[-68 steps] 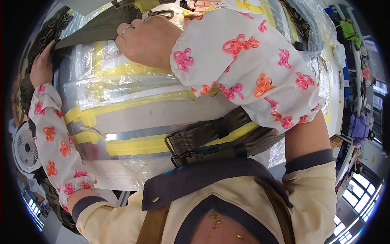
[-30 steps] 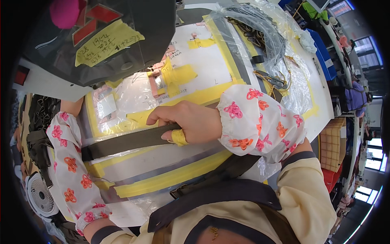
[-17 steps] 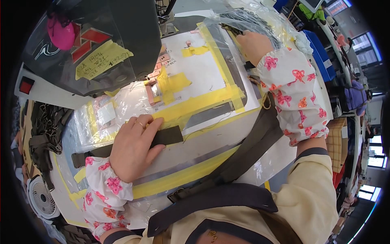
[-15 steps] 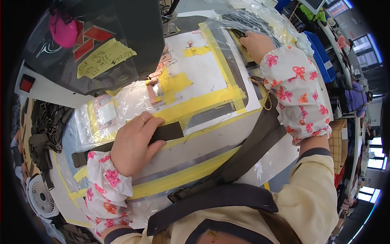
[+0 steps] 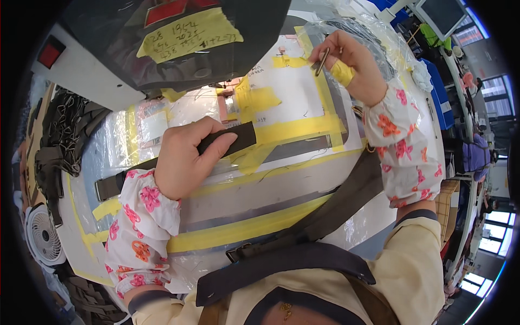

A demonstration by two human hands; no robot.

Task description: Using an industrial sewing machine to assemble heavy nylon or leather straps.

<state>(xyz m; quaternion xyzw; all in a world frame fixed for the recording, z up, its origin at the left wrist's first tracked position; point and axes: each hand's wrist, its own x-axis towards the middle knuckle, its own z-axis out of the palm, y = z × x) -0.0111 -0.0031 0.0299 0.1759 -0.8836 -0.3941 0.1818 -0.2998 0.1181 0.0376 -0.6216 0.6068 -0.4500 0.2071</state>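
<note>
My left hand is closed on a dark olive webbing strap, thumb on top, over the taped work surface; a buckle sits at the strap's left end. My right hand, with yellow wrapping on a finger, is raised at the upper right, gripping a small elongated metal piece, too small to identify surely. Between and beyond my hands lies a white template with yellow tape and pinkish blocks, beside the dark sewing machine head. A second strap runs diagonally toward my body.
A pile of straps and hooks lies at the left, above a white fan. Plastic bags, blue bins and a boxed checked item are at the right; other people sit at benches beyond.
Since half a second ago, my right hand has lifted from the bagged hardware with a metal piece. My left hand and its strap have moved up in the picture, as have the surroundings at left.
</note>
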